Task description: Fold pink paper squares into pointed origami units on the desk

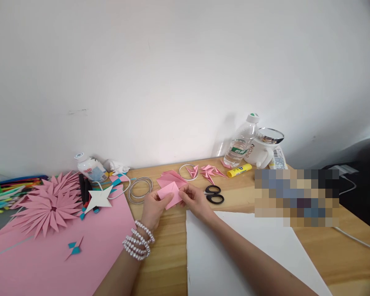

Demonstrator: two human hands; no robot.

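Observation:
Between my two hands is a small pink square of paper (pixel 169 192) with a crease line across it. My left hand (pixel 154 207), with pearl bracelets at its wrist, pinches the paper's left side. Fingers of my right hand (pixel 195 200) are closed on its right edge. Just behind it lie more pink paper sheets (pixel 169 177) on the wooden table. Folded pink paper pieces (pixel 211 172) rest further right, one beside a metal ring (pixel 185 172). Black-handled scissors (pixel 214 195) lie right of my right hand.
A pink sheet (pixel 105 242) at left bears folded pink paper flowers (pixel 52 209) and a white paper star (pixel 100 198). A white board (pixel 234 234) lies under my right forearm. Against the wall stand a water bottle (pixel 240 142) and mug (pixel 262 150), near a yellow glue stick (pixel 239 170).

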